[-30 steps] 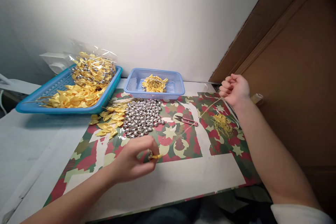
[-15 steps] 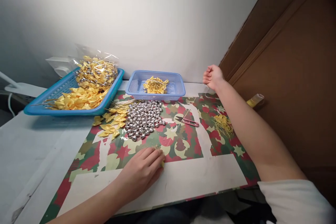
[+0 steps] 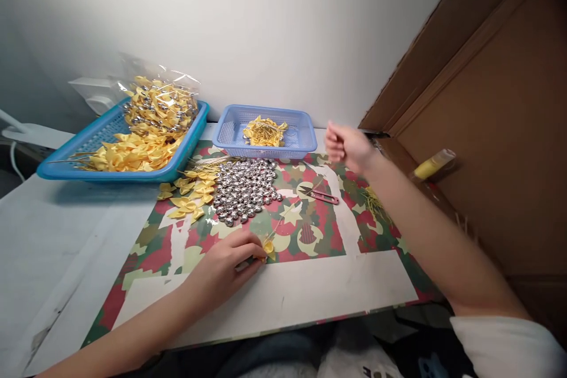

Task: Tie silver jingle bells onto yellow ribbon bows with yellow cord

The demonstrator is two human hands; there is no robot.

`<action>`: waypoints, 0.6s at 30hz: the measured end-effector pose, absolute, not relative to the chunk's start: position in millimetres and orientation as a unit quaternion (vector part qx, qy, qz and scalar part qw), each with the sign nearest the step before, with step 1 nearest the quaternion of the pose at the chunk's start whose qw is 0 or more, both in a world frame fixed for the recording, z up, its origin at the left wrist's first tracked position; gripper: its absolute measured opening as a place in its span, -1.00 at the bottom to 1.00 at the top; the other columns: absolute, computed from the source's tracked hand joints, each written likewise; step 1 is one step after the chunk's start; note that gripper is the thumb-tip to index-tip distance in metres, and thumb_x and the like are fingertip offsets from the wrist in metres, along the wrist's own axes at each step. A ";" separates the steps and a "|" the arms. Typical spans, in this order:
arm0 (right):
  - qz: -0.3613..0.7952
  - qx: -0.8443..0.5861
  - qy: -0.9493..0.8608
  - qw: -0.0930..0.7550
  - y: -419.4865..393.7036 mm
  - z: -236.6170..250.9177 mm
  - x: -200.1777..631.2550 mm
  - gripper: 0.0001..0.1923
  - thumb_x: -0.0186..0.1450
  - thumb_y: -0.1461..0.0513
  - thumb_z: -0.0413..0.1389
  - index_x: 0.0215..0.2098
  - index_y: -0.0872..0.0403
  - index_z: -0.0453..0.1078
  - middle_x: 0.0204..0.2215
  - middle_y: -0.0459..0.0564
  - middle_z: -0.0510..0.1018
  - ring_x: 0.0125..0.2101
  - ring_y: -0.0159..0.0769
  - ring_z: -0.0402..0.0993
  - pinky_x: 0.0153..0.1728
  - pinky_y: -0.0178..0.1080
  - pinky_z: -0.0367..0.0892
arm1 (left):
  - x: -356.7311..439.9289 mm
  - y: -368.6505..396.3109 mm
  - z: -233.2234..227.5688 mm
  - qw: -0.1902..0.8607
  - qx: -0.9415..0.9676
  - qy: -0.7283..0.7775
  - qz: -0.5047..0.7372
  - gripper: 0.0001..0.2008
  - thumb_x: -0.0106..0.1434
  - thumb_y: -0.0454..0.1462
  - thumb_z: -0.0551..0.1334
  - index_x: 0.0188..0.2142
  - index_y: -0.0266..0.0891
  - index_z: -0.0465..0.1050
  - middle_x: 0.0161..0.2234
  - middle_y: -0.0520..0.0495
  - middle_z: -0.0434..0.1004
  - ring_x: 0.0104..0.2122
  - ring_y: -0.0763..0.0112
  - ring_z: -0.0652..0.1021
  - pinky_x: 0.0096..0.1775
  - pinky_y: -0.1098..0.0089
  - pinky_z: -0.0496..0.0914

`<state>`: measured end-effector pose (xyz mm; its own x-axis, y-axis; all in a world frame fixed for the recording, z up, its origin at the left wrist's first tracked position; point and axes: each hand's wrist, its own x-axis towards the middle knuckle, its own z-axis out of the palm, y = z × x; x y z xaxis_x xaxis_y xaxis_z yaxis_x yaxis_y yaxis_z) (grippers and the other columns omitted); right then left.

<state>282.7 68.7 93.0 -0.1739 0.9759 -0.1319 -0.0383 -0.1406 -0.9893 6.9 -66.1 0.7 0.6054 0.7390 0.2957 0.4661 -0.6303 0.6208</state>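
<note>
We see a person's left hand (image 3: 225,269) pressed low on a camouflage-and-star patterned mat (image 3: 310,236), its fingertips pinched together on a small yellow ribbon bow (image 3: 268,246) that lies on the mat at the tip of the grip. From that pinch a thin yellow thread (image 3: 295,209) appears to run up and away toward the right hand (image 3: 348,147), which hangs in the air as a closed fist above the far right part of the mat; the fist is blurred, and we cannot tell whether the thread actually passes inside it. Just beyond the left fingertips lies a heap of shiny silver beads (image 3: 245,189), and to the left of that heap a scatter of loose yellow bows (image 3: 190,195). Between the two hands, nearer the fist, a pair of pink thread snips (image 3: 322,195) rests flat on the mat. Below the right forearm we make out a tangle of yellow thread scraps (image 3: 374,204). Farther back from the pinch stand a small pale blue basket (image 3: 305,136) with yellow pieces inside and, well to its left, a larger turquoise tray (image 3: 88,144) piled with yellow bows and a clear plastic bag (image 3: 159,103) of bows with silver beads. A yellow tube (image 3: 434,164) leans against the brown cardboard past the right arm.
</note>
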 end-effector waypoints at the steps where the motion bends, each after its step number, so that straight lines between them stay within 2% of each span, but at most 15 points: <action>1: 0.589 -0.477 -0.511 0.405 49.7 82.9 273.2 -0.48 0.19 -0.04 0.19 -0.69 0.05 0.09 -0.80 -0.27 0.08 -0.78 -0.55 0.00 -0.72 -0.40 0.02 | 6.1 -65.9 -0.3 0.252 0.859 0.348 0.280 -0.83 0.27 -0.38 0.14 -0.37 -0.18 0.49 -0.37 -0.05 0.55 -0.37 0.41 0.55 -0.33 0.48 0.43; 4: 0.551 -0.502 -0.579 0.332 -9.6 48.0 244.4 -0.54 0.09 0.02 0.28 -0.67 0.05 0.14 -0.76 -0.22 0.25 -0.72 -0.47 0.19 -0.67 -0.37 0.12 | 4.8 -66.9 -2.5 0.248 0.847 0.346 0.319 -0.83 0.29 -0.36 0.15 -0.36 -0.18 0.51 -0.38 -0.05 0.57 -0.40 0.42 0.56 -0.35 0.49 0.43; 7: 0.552 -0.482 -0.608 0.304 -48.7 23.2 223.8 -0.64 0.07 0.13 0.30 -0.58 0.05 0.18 -0.58 -0.14 0.47 -0.56 -0.39 0.38 -0.59 -0.36 0.23 | 4.7 -66.7 -1.2 0.220 0.848 0.317 0.363 -0.83 0.30 -0.37 0.15 -0.32 -0.17 0.52 -0.38 -0.06 0.59 -0.39 0.41 0.57 -0.34 0.47 0.43; 10: 0.595 -0.444 -0.585 0.327 -56.3 16.7 212.9 -0.67 0.09 0.13 0.28 -0.52 0.05 0.19 -0.46 -0.10 0.54 -0.47 -0.33 0.45 -0.50 -0.31 0.32 | 5.2 -62.8 4.6 0.185 0.869 0.274 0.369 -0.81 0.30 -0.40 0.15 -0.27 -0.13 0.52 -0.37 -0.04 0.60 -0.38 0.40 0.56 -0.31 0.44 0.42; 13: 0.584 -0.448 -0.546 0.400 -48.4 18.4 207.3 -0.64 0.12 0.12 0.26 -0.56 0.04 0.14 -0.52 -0.13 0.50 -0.50 -0.35 0.44 -0.47 -0.28 0.33 | 8.8 -56.6 13.6 0.181 0.852 0.291 0.396 -0.87 0.24 -0.34 0.23 -0.24 -0.11 0.51 -0.27 -0.08 0.60 -0.27 0.32 0.55 -0.17 0.33 0.42; 15: 0.561 -0.453 -0.524 0.454 -44.1 18.1 205.1 -0.59 0.13 0.12 0.26 -0.58 0.03 0.08 -0.54 -0.14 0.48 -0.51 -0.36 0.43 -0.46 -0.28 0.35 | 14.7 -52.1 19.7 0.259 0.776 0.368 0.442 -0.83 0.21 -0.22 0.26 -0.19 -0.17 0.46 -0.23 -0.13 0.55 -0.23 0.27 0.53 -0.17 0.29 0.44; 18: 0.527 -0.451 -0.507 0.513 -43.2 14.0 203.2 -0.53 0.14 0.14 0.25 -0.59 0.01 -0.01 -0.52 -0.12 0.49 -0.47 -0.33 0.44 -0.43 -0.26 0.37 | 27.7 -45.2 24.9 0.475 0.619 0.460 0.424 -0.71 0.19 -0.07 0.25 -0.25 -0.24 0.38 -0.37 -0.06 0.47 -0.41 0.38 0.50 -0.40 0.41 0.43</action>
